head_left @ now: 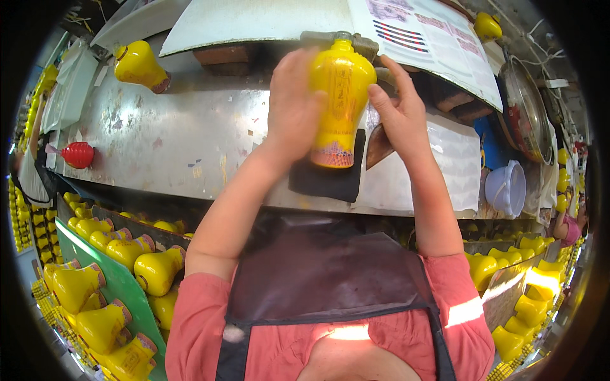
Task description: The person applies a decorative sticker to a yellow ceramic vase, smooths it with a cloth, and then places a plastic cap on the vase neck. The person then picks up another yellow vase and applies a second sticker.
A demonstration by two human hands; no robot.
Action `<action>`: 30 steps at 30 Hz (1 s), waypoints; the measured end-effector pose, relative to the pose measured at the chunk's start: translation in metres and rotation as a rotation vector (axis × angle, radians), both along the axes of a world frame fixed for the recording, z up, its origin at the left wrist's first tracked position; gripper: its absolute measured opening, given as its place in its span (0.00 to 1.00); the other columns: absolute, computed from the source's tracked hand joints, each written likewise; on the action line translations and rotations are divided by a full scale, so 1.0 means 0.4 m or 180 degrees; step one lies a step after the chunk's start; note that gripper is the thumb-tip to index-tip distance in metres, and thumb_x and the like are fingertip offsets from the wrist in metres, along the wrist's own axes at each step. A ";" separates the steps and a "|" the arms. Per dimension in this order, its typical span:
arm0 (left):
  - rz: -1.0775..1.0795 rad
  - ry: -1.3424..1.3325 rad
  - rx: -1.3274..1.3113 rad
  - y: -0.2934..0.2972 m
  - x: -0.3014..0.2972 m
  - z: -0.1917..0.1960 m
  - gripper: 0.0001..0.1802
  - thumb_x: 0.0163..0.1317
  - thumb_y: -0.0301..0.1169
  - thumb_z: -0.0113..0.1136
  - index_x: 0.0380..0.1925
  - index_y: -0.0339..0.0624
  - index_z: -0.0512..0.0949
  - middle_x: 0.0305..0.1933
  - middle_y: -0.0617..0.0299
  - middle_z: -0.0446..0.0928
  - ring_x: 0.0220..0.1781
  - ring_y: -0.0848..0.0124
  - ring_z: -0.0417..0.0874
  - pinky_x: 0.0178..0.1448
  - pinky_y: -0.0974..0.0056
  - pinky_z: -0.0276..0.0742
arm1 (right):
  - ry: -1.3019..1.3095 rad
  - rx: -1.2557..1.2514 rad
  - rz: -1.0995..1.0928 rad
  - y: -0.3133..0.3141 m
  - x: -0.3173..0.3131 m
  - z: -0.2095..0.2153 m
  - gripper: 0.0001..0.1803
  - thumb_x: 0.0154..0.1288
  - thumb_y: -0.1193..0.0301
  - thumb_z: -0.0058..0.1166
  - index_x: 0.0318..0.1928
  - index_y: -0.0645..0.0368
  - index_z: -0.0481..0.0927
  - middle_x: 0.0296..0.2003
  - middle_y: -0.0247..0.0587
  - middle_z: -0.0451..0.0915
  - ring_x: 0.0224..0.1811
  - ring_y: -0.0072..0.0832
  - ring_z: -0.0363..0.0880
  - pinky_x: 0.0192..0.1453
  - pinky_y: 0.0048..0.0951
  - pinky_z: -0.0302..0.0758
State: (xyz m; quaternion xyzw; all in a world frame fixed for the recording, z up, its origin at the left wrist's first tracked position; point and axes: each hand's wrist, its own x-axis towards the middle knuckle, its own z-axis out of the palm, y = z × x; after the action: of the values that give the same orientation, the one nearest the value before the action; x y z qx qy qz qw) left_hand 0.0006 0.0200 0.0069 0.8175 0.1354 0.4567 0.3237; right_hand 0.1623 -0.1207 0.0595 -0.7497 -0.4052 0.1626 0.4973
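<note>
table [190, 133]: left hand [292, 105] against bottle [343, 79], right fingers [398, 75] spread

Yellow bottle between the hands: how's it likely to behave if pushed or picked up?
The yellow bottle is probably slippery, given its glossy highlights. It looks apt to roll on its side, being rounded, likely in a curve since the shoulders are wider than the base. Probably stiff too: no dents or sagging show.

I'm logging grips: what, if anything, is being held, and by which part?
The left hand and right hand flank the yellow vase-shaped bottle at its broad upper body; whether either grips it cannot be told.
</note>
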 end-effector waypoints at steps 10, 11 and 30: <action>0.0153 0.0752 0.0599 0.018 0.031 0.057 0.33 0.71 0.52 0.54 0.71 0.50 0.70 0.69 0.48 0.65 0.69 0.48 0.65 0.76 0.48 0.59 | -0.0183 -0.0344 0.0091 0.065 -0.033 0.038 0.38 0.69 0.50 0.58 0.69 0.64 0.71 0.62 0.62 0.78 0.64 0.52 0.79 0.67 0.42 0.74; 0.0150 0.0758 0.0638 0.019 0.031 0.057 0.33 0.71 0.52 0.54 0.71 0.49 0.70 0.68 0.49 0.66 0.69 0.48 0.65 0.76 0.48 0.59 | -0.0144 -0.0326 0.0093 0.064 -0.033 0.036 0.38 0.69 0.50 0.58 0.69 0.64 0.71 0.62 0.61 0.78 0.63 0.52 0.79 0.67 0.42 0.74; 0.0229 0.0963 0.0827 0.017 0.036 0.082 0.43 0.62 0.50 0.62 0.73 0.38 0.64 0.69 0.43 0.66 0.69 0.44 0.65 0.76 0.46 0.61 | 0.0199 -0.0611 0.0098 0.106 -0.004 0.092 0.34 0.66 0.48 0.57 0.61 0.63 0.81 0.49 0.59 0.86 0.49 0.47 0.87 0.58 0.38 0.79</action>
State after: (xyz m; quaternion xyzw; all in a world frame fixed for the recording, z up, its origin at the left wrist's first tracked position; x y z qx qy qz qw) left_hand 0.0150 0.0270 0.0397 0.9063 0.1515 0.3536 0.1750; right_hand 0.1607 -0.0783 0.0962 -0.7821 -0.3835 0.2316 0.4331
